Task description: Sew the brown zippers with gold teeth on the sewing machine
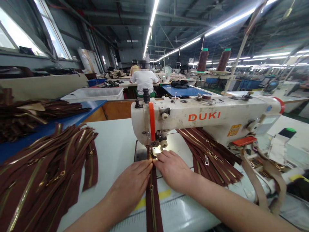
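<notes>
A: State of the fingers?
B: Left hand (129, 182): fingers drawn together, pinching the zipper (155, 211); undersides hidden. Right hand (175, 170): fingers bent at the zipper's right edge; pinching or only pressing, cannot tell.
A: Zipper position?
B: Lengthwise under the head of the sewing machine (178, 109). Far end lost among metal parts; near end cut off at bottom of view.
A: Surface, room?
B: Pale, glossy bench (112, 135). Left zipper pile (60, 175), cropped; right zipper pile (212, 158), partly behind the machine. Beyond: white-shirted person (144, 80), back turned, strip lights (151, 19) overhead. Distance blurred.
A: Materials?
B: Brown fabric tapes, brass-coloured teeth. Machine casing white, scuffed; orange guard (151, 121). Thread cones (203, 61) brown, tapered.
</notes>
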`<state>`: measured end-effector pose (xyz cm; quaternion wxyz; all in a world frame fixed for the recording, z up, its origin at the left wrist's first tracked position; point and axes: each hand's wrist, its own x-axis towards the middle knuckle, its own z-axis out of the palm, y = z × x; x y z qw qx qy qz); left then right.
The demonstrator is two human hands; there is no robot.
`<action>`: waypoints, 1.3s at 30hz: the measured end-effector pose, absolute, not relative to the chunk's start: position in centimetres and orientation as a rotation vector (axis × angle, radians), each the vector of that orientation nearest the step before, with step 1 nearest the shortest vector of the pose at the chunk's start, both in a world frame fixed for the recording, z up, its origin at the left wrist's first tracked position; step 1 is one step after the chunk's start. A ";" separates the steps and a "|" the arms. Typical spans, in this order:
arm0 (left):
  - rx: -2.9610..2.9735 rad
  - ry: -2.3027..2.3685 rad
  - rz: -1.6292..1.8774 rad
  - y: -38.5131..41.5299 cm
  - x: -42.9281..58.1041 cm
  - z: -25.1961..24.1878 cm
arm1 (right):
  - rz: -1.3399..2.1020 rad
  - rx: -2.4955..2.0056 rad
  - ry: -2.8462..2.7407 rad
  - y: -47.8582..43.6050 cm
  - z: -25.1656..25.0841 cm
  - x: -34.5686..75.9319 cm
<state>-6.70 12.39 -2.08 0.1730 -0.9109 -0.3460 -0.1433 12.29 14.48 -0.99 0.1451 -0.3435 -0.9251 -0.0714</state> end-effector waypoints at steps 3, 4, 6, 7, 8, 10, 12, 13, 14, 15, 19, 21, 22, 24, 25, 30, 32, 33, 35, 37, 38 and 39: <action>-2.568 -0.973 -0.441 12.3 -6.9 -2.2 | -0.187 -1.031 -2.626 14.8 -1.4 12.1; -2.572 -0.976 -0.445 12.3 -7.0 -2.3 | -0.180 -1.041 -2.616 14.8 -1.5 12.0; -2.593 -0.965 -0.443 12.4 -7.3 -2.6 | -0.161 -1.068 -2.591 14.8 -1.7 12.0; -2.604 -0.959 -0.448 12.4 -7.4 -2.7 | -0.149 -1.081 -2.580 14.8 -1.8 12.0; -2.611 -0.962 -0.460 12.4 -7.5 -2.7 | -0.137 -1.091 -2.569 14.8 -1.8 12.0; -2.614 -0.983 -0.492 12.3 -7.5 -2.7 | -0.117 -1.105 -2.548 14.7 -1.9 12.1; -2.615 -1.001 -0.511 12.1 -7.4 -2.6 | -0.104 -1.109 -2.531 14.6 -2.0 12.1; -2.617 -1.007 -0.512 12.1 -7.3 -2.4 | -0.103 -1.112 -2.522 14.5 -2.0 12.2; -2.622 -1.012 -0.511 12.0 -7.2 -2.3 | -0.103 -1.117 -2.515 14.5 -2.0 12.2; -2.629 -1.017 -0.509 12.0 -7.1 -2.2 | -0.102 -1.124 -2.509 14.5 -2.1 12.2; -2.661 -1.119 -0.501 12.1 -6.7 -2.1 | -0.080 -1.137 -2.486 14.6 -2.1 12.2; -2.659 -1.202 -0.500 12.0 -6.6 -2.1 | -0.064 -1.127 -2.485 14.6 -2.0 12.2; -2.652 -1.236 -0.504 11.9 -6.6 -2.0 | -0.056 -1.122 -2.485 14.6 -1.9 12.2; -2.634 -1.263 -0.507 11.2 -6.8 -1.9 | -0.033 -1.123 -2.481 14.4 -1.8 12.3; -2.618 -1.257 -0.510 10.7 -7.1 -1.8 | -0.014 -1.127 -2.476 14.3 -1.8 12.3; -2.561 -1.112 -0.467 5.9 -9.1 -2.0 | 0.080 -1.106 -2.426 13.8 -1.9 12.4; -2.535 -1.116 -0.446 3.8 -9.6 -2.3 | 0.103 -1.074 -2.413 13.7 -2.1 12.4; -2.521 -1.145 -0.440 2.9 -9.7 -2.5 | 0.116 -1.055 -2.408 13.7 -2.2 12.4; -2.508 -1.270 -0.430 1.9 -9.9 -2.4 | 0.147 -1.018 -2.401 13.5 -2.3 12.3; -2.519 -1.502 -0.430 2.1 -10.3 -1.4 | 0.168 -0.998 -2.400 13.3 -2.3 12.3; -2.516 -1.660 -0.436 2.6 -10.7 -0.5 | 0.172 -0.995 -2.403 13.2 -2.3 12.3; -2.488 -1.831 -0.456 3.5 -11.5 0.7 | 0.173 -0.996 -2.406 13.1 -2.3 12.4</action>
